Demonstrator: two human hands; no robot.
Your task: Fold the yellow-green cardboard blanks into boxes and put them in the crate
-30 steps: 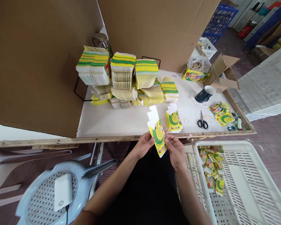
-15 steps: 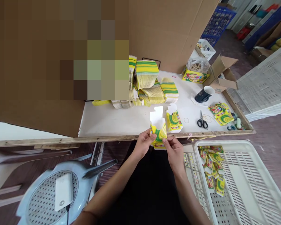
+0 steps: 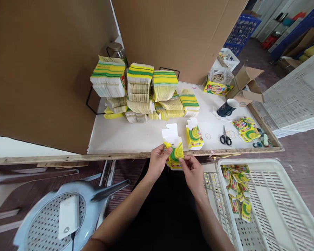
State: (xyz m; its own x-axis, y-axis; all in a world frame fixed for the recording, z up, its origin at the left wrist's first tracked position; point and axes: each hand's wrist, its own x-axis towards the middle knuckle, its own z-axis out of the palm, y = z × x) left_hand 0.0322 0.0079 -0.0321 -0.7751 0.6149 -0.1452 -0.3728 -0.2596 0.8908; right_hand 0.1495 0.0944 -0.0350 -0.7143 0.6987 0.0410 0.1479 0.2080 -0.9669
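Tall brown cardboard panels wall in the far and left sides of a white worktop in a cluttered workroom, where a person holds a yellow-and-green carton just above the near wooden edge. The left hand pinches its left side, thumb across the front; the right hand has the lower right corner between thumb and fingers. The two-sided grip appears to keep the light card steady, its white flaps upright and unobstructed at the far end.

A similar carton lies just to the right on the worktop, probably left there for easy reach. Farther back, banded piles of card are packed tightly side by side, an arrangement that likely stops them from toppling.

At right lie black-handled scissors, a dark mug and more printed card, with an open cardboard box beyond. Near right, below the worktop, a white basket holds small printed packs gathered toward its left side. Near left, a white device with a cable rests on a pale blue perforated seat.
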